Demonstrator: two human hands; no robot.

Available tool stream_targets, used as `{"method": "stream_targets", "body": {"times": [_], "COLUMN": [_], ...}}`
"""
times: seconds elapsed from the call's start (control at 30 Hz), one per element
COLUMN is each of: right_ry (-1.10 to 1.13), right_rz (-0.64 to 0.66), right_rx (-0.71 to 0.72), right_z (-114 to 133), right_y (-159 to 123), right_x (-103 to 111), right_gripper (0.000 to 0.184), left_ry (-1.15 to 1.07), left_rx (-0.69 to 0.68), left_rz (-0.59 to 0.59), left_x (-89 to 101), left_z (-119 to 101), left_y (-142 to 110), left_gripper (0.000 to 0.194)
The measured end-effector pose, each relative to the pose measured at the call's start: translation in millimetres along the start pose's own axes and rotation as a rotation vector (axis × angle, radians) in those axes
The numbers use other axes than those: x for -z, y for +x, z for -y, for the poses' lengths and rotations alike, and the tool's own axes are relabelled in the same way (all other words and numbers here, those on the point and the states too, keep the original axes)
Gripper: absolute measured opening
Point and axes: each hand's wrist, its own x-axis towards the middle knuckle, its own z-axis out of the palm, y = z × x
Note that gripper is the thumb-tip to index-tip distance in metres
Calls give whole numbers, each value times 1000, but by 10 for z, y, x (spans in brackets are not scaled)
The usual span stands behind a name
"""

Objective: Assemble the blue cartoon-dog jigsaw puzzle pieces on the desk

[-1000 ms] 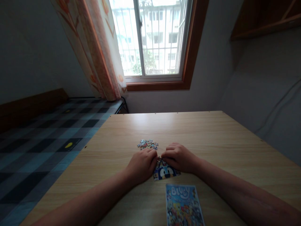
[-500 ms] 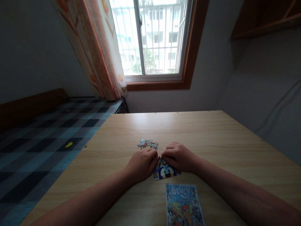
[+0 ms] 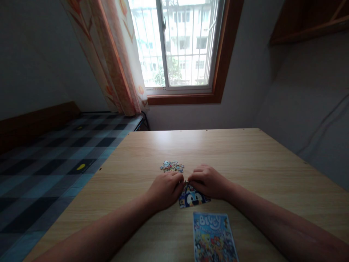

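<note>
A partly joined jigsaw puzzle [image 3: 194,199] with a blue cartoon dog's face lies flat on the table in front of me. My left hand [image 3: 167,190] is closed at its upper left side, thumb and fingers pressed together on the edge. Across a narrow gap, my right hand [image 3: 208,182] has its fingers curled down onto the upper right part. Both hands cover portions of the puzzle, and any single piece under the fingertips is hidden. Just beyond my left hand is a heap of loose puzzle pieces [image 3: 172,166].
A picture sheet marked "Bluey" [image 3: 215,236] lies nearer to me on the light wooden table [image 3: 245,153]. To the left stands a bed with a checked cover [image 3: 89,145]. Behind are a curtain [image 3: 117,65] and a barred window [image 3: 185,47]; a wooden shelf [image 3: 308,25] hangs at upper right.
Both hands keep almost the same place and grip on the puzzle. The whole view has shifted very slightly; the pieces and the sheet lie as before.
</note>
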Motion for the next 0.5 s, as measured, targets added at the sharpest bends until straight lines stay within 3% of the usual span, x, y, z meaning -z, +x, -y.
{"method": "stream_targets", "body": {"times": [0.5], "right_ry": [21], "right_rz": [2], "right_rx": [-23], "right_z": [-16], "right_y": [-3], "right_x": [-14], "right_gripper": [9], "left_ry": [36], "left_rx": [-6], "left_rz": [3], "left_x": [-5], "left_z": [-6], "left_y": [0], "left_gripper": [23]}}
